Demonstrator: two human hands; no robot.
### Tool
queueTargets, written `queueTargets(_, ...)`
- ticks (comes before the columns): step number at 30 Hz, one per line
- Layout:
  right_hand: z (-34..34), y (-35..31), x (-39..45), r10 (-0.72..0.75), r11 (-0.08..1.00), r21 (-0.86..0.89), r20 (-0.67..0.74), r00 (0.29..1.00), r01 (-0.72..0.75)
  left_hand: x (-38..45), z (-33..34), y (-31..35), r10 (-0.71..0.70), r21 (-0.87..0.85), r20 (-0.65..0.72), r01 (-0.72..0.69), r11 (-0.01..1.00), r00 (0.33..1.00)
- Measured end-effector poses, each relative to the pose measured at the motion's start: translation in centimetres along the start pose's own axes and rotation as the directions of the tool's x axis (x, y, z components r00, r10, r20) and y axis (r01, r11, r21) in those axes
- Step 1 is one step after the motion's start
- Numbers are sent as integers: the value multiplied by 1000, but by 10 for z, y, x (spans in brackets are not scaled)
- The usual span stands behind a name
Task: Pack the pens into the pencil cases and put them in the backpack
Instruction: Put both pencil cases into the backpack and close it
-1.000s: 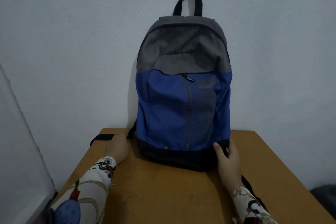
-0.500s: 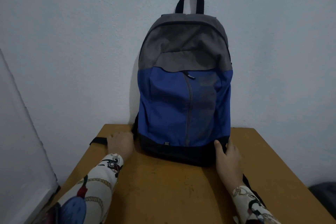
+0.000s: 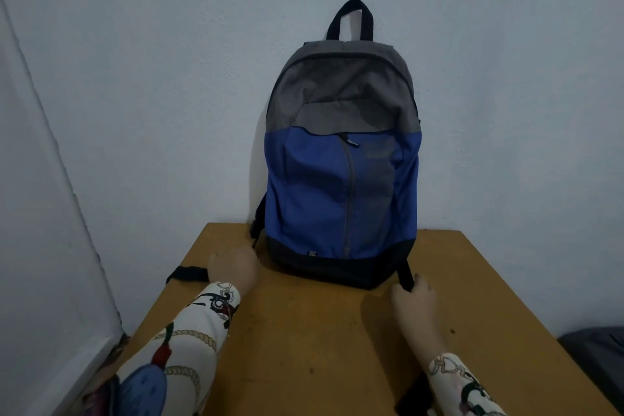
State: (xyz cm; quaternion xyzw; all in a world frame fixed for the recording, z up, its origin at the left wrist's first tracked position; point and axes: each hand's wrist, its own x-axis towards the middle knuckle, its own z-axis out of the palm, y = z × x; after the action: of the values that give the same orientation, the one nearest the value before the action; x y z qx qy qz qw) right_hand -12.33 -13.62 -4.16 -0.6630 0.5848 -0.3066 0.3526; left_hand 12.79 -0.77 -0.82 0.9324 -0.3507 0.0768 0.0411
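The blue and grey backpack (image 3: 341, 186) stands upright on the wooden table (image 3: 324, 348) and leans against the wall, with its zips closed. My left hand (image 3: 233, 267) is blurred and lies on the table at the bag's lower left, over the end of the black left strap (image 3: 185, 273); its fingers are unclear. My right hand (image 3: 415, 300) rests on the table at the bag's lower right corner, fingertips against the black right strap (image 3: 405, 277). No pens or pencil cases are in view.
A pale wall rises directly behind the table. A white panel (image 3: 50, 246) stands along the left side. A dark object (image 3: 597, 361) sits low beyond the table's right edge. The right strap trails under my right forearm to the table's front.
Both hands have let go of the backpack's bottom corners and drawn back toward me. The bag now stands on its own, and the view has tilted down and left.
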Motion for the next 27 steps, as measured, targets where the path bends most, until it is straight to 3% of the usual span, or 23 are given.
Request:
queueTargets(2, -8, 3, -13, -21, 999, -46, 13, 1000, 21, -11, -11, -4, -8, 78, -28, 10, 997, 1000)
queueTargets(5, -21, 7, -29, -34, 995, -93, 35, 999, 37, -24, -22, -15, -51, 196, 35, 43, 980, 998)
queueTargets(8, -31, 13, -36, -38, 991, -127, 80, 996, 48, -33, -27, -23, -38, 176, 110, 18, 984, 993)
queueTargets(11, -35, 15, -44, -63, 989, -131, 90, 994, 74, -40, -31, -16, 60, -25, 126, -58, 998, 990)
queueTargets(13, -34, 17, -49, -105, 983, -143, 94, 990, 118, -42, -35, -5, 120, -285, 190, -63, 956, 974)
queueTargets(14, -33, 17, -53, -122, 979, -150, 94, 988, 135, -43, -37, 1, 153, -452, 211, -42, 891, 965)
queueTargets(16, -29, 22, -60, -168, 968, -171, 94, 981, 182, -49, -40, 10, 243, -744, 250, 25, 668, 937)
queueTargets(18, -27, 29, -68, -235, 944, -215, 90, 968, 249, -60, -41, 17, 329, -865, 272, 80, 496, 904)
queueTargets(20, -29, 33, -73, -263, 940, -199, 92, 960, 277, -71, -37, 18, 345, -831, 227, -3, 556, 911)
queueTargets(23, -31, 36, -72, -235, 968, -66, 105, 966, 242, -85, -21, 12, 312, -542, 223, -149, 827, 924)
queueTargets(24, -32, 36, -72, -233, 971, -24, 102, 967, 237, -90, -15, 11, 291, -458, 221, -164, 874, 931)
queueTargets(27, -34, 33, -75, -275, 961, 40, 118, 954, 273, -104, -3, 13, 263, -486, 218, -129, 864, 940)
